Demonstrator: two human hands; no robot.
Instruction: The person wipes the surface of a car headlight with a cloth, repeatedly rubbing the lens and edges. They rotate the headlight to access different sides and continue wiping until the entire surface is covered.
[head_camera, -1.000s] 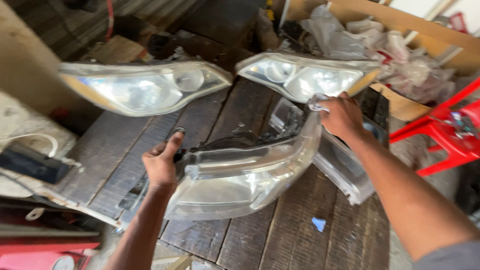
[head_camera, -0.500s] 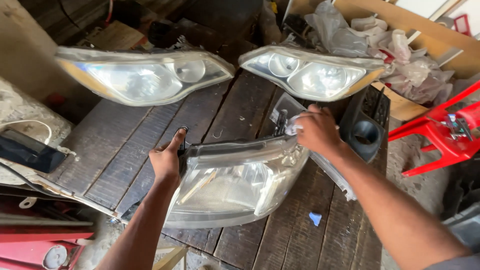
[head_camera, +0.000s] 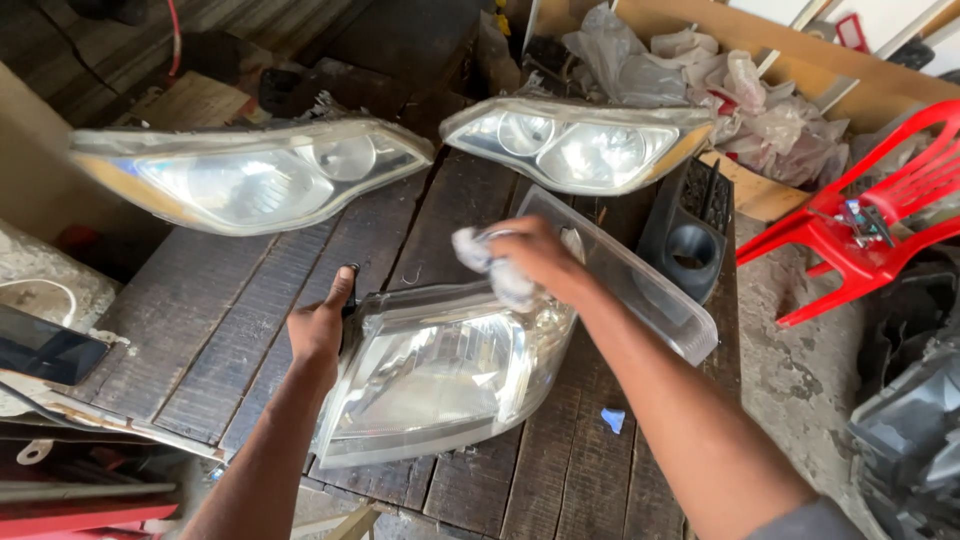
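A dark plank table (head_camera: 250, 330) is seen from above, with 4 headlight parts laid on it; beyond its right edge a red plastic chair (head_camera: 870, 230) is tipped against the ground, and a heap of crumpled plastic bags (head_camera: 740, 90) is piled in a cardboard tray behind. At the table's far left a long cloudy headlight (head_camera: 240, 180) is laid across the boards; a second headlight (head_camera: 580, 145) is set at the far right, well apart from the first. Nearest the viewer, a third headlight (head_camera: 430, 380) is lying lens up between both arms; a clear lens cover (head_camera: 640, 285) is partly tucked under its right end, and a black vent trim (head_camera: 690, 230) is placed just beside that cover. The left hand (head_camera: 320, 325) is clamped on the near headlight's left edge, thumb raised against the housing; the right hand (head_camera: 535, 260) is closed around a small white cloth (head_camera: 490, 265), which seems to be pressed on the lens's upper right corner, though the contact itself is hidden by the fingers. A small blue scrap (head_camera: 612, 420) is lying on the boards under the right forearm.
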